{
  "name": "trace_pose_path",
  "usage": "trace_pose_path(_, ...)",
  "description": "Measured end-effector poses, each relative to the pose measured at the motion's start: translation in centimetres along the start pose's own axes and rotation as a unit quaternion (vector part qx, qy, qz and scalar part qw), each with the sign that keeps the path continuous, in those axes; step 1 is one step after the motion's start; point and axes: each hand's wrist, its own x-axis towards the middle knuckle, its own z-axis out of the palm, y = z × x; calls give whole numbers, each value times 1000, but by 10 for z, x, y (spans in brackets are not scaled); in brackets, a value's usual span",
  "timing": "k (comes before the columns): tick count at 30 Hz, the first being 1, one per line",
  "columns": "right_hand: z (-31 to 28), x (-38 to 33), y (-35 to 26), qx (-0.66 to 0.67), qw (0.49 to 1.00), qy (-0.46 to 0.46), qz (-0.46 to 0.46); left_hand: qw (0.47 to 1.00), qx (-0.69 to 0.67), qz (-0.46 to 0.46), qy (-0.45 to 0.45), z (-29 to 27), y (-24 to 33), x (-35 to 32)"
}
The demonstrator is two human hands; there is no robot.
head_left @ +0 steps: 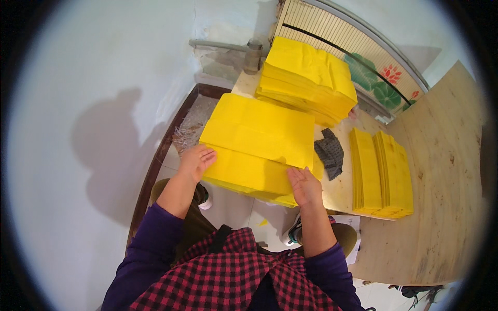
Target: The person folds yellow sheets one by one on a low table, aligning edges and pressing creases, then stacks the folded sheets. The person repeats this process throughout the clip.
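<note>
A thick stack of yellow folded sheets (259, 127), like soft cloth or nonwoven fabric, lies in front of me at the near end of the table, its front part overhanging the edge. My left hand (195, 162) rests against its near left corner, fingers stretched out along the edge. At the near right side, my right hand (305, 187) lies with its fingers extended flat against the yellow material. Neither hand is wrapped round anything. A crease or edge runs across the top sheet between the hands. The thumbs are partly hidden.
Behind stands a taller yellow stack (306, 78), with a clear jar (253, 57) beside it. A crumpled dark grey cloth (329, 154) lies to the right, near smaller yellow bundles (383, 173). A wooden board (441, 171) borders the right; a wall (104, 78) is at left.
</note>
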Motion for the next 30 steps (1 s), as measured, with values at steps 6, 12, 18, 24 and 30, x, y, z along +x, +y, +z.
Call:
trace_pose_path(6, -3, 6, -14, 120, 993, 15, -3, 993, -86, -75, 15, 1, 11, 18)
trace_pose_path(12, -12, 17, -30, 56, 998, 31, 0, 996, -43, -79, -8, -3, 26, 34)
trace_pose_path(18, -20, 51, -68, -135, 988, -52, 48, 987, 91, -126, -32, -8, 56, 58)
trace_pose_path(24, -9, 98, -92, -259, 963, -58, 42, 965, 195, -130, -115, 11, 71, 105)
trace_pose_path(30, 11, 138, -105, -349, 937, -19, 26, 962, 231, -72, -125, 42, 74, 154)
